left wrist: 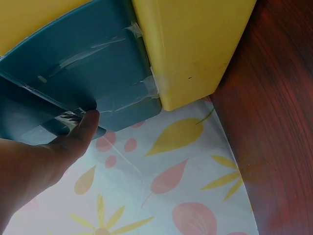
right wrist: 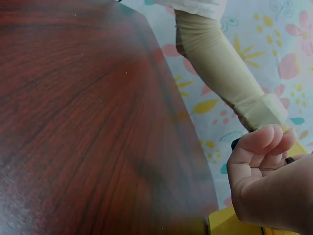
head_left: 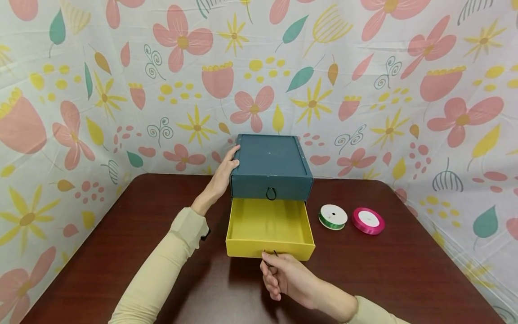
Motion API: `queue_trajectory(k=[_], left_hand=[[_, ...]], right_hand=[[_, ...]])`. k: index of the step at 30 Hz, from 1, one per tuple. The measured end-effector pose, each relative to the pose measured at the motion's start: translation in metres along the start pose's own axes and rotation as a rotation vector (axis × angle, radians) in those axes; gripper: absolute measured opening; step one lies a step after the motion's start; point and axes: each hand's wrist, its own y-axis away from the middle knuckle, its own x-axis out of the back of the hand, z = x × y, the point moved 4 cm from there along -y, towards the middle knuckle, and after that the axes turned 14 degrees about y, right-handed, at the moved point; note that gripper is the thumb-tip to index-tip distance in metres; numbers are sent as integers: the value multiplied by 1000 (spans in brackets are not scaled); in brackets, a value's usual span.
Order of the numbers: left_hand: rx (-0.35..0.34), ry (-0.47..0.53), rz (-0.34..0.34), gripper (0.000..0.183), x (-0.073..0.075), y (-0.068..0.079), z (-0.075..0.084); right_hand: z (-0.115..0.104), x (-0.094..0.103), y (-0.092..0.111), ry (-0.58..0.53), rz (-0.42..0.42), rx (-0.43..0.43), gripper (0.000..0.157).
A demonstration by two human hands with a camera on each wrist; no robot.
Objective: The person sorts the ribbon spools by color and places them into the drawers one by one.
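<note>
A two-tier drawer box stands on the table, with a dark blue drawer unit (head_left: 269, 155) on top. The yellow drawer (head_left: 267, 222) below is pulled out towards me, with nothing in it. My right hand (head_left: 293, 280) pinches the black loop handle (head_left: 275, 252) at its front, mostly hidden by thumb and fingers. On the upper unit's left side rests my left hand (head_left: 220, 177), fingers extended. In the left wrist view, a finger of the left hand (left wrist: 61, 159) touches the taped blue side (left wrist: 107, 73). The right wrist view shows the right hand (right wrist: 264, 181) with curled fingers.
Right of the box, a spool of green ribbon (head_left: 333, 218) and a spool of pink ribbon (head_left: 368, 221) lie on the dark wooden table (head_left: 178, 265). A second black loop (head_left: 271, 193) hangs on the blue front. Floral cloth (head_left: 259, 67) surrounds the table's back and sides.
</note>
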Motion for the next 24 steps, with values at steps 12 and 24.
queue_trajectory(k=[12, 24], left_hand=[[-5, -6, 1, 60, -1, 1, 1], [-2, -26, -4, 60, -1, 2, 1]], right_hand=[[5, -5, 8, -15, -31, -18, 38], [3, -13, 24, 126, -202, 86, 30]])
